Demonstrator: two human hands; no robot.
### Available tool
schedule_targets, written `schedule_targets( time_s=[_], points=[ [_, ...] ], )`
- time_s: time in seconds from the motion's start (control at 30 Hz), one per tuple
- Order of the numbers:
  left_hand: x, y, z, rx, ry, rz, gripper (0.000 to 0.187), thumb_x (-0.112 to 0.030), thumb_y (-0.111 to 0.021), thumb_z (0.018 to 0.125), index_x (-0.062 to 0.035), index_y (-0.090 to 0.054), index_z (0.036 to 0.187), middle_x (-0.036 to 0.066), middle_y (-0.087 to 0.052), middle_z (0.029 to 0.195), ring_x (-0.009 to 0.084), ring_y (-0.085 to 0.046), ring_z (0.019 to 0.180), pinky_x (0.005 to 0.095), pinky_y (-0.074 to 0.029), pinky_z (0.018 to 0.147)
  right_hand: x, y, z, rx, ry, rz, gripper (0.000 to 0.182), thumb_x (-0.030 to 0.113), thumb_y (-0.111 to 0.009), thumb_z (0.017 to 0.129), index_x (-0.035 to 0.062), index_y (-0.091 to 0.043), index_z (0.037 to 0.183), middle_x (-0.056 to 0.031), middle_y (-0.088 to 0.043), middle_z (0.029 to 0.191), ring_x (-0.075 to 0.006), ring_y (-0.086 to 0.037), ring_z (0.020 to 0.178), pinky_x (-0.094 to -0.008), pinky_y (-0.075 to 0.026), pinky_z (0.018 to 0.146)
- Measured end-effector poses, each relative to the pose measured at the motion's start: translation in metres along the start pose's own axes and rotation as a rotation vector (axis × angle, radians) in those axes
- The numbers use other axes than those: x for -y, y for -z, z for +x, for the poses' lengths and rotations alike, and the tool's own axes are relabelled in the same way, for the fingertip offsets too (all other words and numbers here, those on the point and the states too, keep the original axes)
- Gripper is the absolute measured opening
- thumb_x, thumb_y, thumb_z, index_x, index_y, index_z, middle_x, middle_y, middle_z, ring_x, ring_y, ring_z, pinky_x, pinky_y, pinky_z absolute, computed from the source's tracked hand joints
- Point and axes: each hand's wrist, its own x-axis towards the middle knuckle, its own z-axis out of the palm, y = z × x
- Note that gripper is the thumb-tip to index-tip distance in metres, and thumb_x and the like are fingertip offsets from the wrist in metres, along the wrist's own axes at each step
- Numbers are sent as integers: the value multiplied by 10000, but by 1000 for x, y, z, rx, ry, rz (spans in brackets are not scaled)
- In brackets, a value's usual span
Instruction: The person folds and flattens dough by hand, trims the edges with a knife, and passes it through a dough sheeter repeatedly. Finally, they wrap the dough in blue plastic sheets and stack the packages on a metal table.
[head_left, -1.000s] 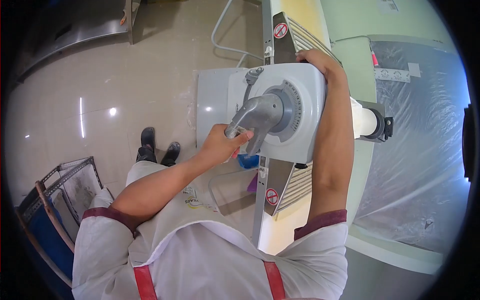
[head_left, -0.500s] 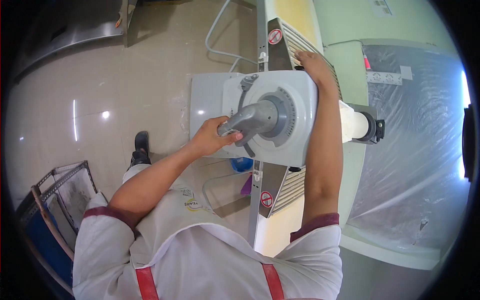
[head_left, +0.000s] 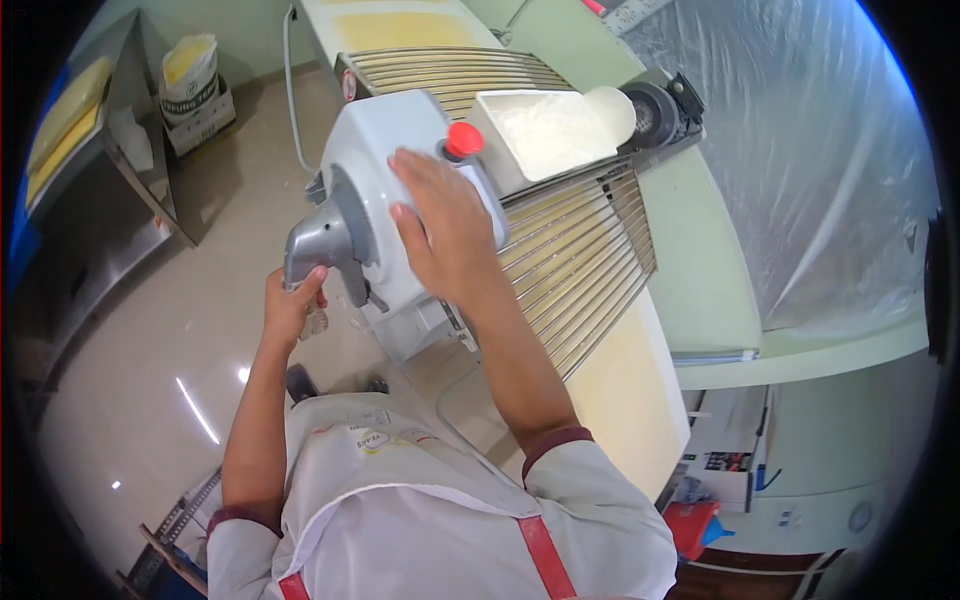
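A dough sheeter's light grey housing [head_left: 400, 130] stands in front of me with a grey lever handle [head_left: 320, 240] on its side. My left hand [head_left: 290, 305] is closed around the lower end of that handle, thumb on top. My right hand [head_left: 440, 225] is over the housing, slightly blurred, with thumb and fingers apart and nothing in it. Just beyond its fingers sits a red mushroom button [head_left: 463, 140]. Behind the housing, a white flour tray [head_left: 550, 135] holds pale powder.
Wire guards [head_left: 570, 265] slope on both sides of the housing, above a cream conveyor belt [head_left: 615, 370]. At the upper left, a steel table [head_left: 120, 190] stands near an open sack [head_left: 190, 80] in a box. Plastic sheeting [head_left: 800, 170] covers the wall area at right.
The view has swung toward the right end of the machine. My right hand has left the far wire guard and come over the housing near the red button. My left hand stays on the handle.
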Motion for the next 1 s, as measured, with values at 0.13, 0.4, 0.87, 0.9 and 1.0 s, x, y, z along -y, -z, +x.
schedule_targets(
  time_s=[0.13,0.4,0.87,0.9,1.0],
  points=[
    [2,-3,-1,-50,-24,40,401,-405,-729,809,-31,-586,783,49,-559,604,151,-563,531,291,-465,523,-11,13,-61,-96,-108,-103,470,141,-534,879,10,-471,1326,-174,-439,1398,-362,-396,1295,-492,-301,1062],
    [2,-4,-1,-75,-22,55,429,-442,-747,784,-44,-587,769,46,-563,591,153,-574,523,294,-480,515,-38,-31,-90,-595,-421,715,485,261,-505,961,-26,-446,1347,-181,-485,1332,-250,-468,1212,-345,-368,1006],
    [10,10,-5,65,94,68,362,-371,-745,798,-26,-643,763,47,-616,631,109,-601,592,291,-481,558,-57,-57,-102,-835,-782,916,434,441,-470,977,30,-570,1075,-41,-592,960,-147,-555,882,-311,-451,794],
    [4,11,-6,56,149,115,345,-347,-746,789,-11,-669,784,58,-621,618,122,-605,598,303,-485,578,-52,-55,-98,-828,-756,899,447,447,-459,980,26,-570,1081,-42,-593,965,-149,-559,890,-312,-452,800],
    [6,20,4,46,4,277,314,-316,-741,782,-17,-694,866,75,-657,659,146,-619,627,315,-497,626,-44,-56,-88,-901,-782,872,469,451,-429,987,11,-566,1076,-60,-592,987,-160,-563,925,-317,-449,823]
  ],
)
